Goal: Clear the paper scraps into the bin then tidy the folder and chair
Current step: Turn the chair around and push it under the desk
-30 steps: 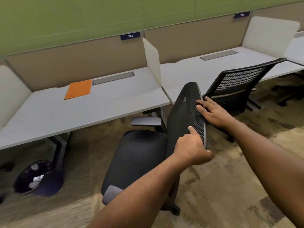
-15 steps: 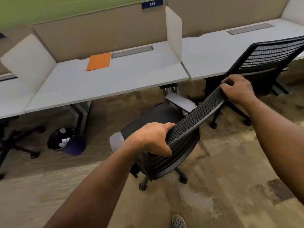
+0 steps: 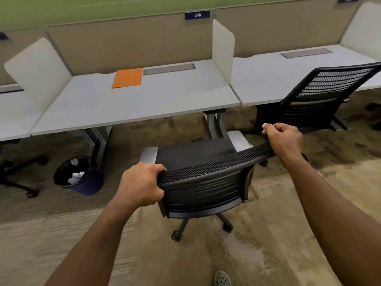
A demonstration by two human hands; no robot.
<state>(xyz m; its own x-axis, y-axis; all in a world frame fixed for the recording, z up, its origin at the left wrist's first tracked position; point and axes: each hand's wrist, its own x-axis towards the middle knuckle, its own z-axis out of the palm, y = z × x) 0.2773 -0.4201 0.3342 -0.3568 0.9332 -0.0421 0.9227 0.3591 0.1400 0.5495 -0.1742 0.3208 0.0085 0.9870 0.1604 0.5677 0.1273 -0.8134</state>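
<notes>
Our left hand (image 3: pixel 142 183) and right hand (image 3: pixel 285 139) clamp the top edge of the chair (image 3: pixel 206 178). Beyond our left hand, scraps (image 3: pixel 75 176) lie in the bin (image 3: pixel 82 178); farther, the folder (image 3: pixel 127 77) sits squared on the bench (image 3: pixel 175 100). We judge only tucking the chair under remains.

Both hands on the chair (image 3: pixel 203 182) backrest top edge: left hand (image 3: pixel 142 183) clamped on left corner, right hand (image 3: pixel 285 139) on right corner. Seat faces the desk (image 3: pixel 144 102), not tucked under. Orange folder (image 3: pixel 127 77) flat at back of desk by cable tray. Bin (image 3: pixel 79 175) under desk on left w/ crumpled paper scraps (image 3: pixel 75 176) inside. 2nd chair (image 3: pixel 321 96) at next desk.
</notes>
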